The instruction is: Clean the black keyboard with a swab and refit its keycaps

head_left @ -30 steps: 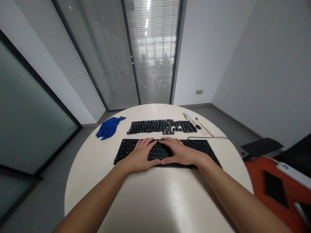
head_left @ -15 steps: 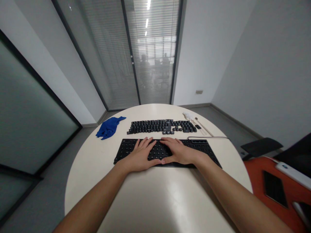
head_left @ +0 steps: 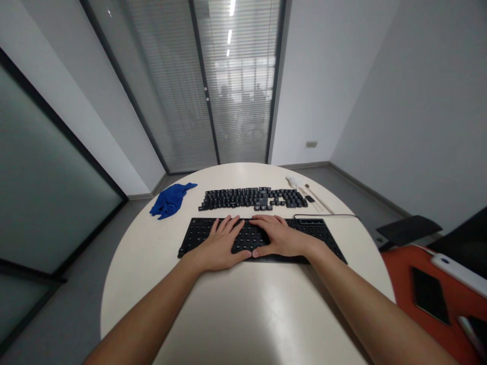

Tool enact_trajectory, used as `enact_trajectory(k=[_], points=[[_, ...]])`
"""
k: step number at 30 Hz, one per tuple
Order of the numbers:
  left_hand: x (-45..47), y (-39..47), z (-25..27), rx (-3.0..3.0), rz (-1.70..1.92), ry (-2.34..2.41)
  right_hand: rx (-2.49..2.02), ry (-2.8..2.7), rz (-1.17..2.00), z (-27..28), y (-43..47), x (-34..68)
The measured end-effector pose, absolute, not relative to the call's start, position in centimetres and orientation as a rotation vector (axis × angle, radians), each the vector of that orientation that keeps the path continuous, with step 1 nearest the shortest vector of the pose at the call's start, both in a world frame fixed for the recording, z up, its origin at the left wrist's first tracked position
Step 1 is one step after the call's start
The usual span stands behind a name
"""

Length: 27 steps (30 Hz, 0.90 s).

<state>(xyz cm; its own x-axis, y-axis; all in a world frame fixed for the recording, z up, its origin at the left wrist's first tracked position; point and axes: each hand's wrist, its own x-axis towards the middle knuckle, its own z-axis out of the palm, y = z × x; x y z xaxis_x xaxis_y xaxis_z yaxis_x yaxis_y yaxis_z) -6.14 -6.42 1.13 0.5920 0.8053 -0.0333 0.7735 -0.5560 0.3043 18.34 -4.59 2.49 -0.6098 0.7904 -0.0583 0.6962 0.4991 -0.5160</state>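
A black keyboard base (head_left: pixel 249 238) with its keycaps off lies on the white round table (head_left: pixel 236 314). My left hand (head_left: pixel 219 245) rests on its left-middle part, fingers spread and nothing held. Just to the right, my right hand (head_left: pixel 280 237) lies over the base with its fingers stretched toward the left and its thumb along the near edge. The two thumb tips almost meet, and whether they touch I cannot tell. Beyond the base, loose black keycaps (head_left: pixel 232 198) are laid out in keyboard order, with gaps in the right-hand part.
A crumpled blue cloth (head_left: pixel 172 198) lies at the far left. To the right are a thin brush-like stick (head_left: pixel 319 199), a small black piece (head_left: pixel 309 198), white material (head_left: pixel 294 181) and the keyboard cable (head_left: pixel 327 215). A phone (head_left: pixel 430 295) and power strip (head_left: pixel 460 274) rest on an orange chair (head_left: pixel 403 274).
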Motion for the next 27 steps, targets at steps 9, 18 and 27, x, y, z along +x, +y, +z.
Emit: enact_trajectory(k=[9, 18, 27], points=[[-6.4, -6.7, 1.6, 2.563, 0.142, 1.326, -1.286, -2.412, 0.257, 1.2, -2.4, 17.8], [-7.0, -6.7, 1.3, 2.571, 0.204, 1.302, -1.458, -2.478, 0.156, 0.3, -1.3, 17.2], [-6.5, -6.9, 2.1, 2.565, 0.117, 1.327, -1.350, -2.490, 0.168, 0.6, -1.5, 17.2]])
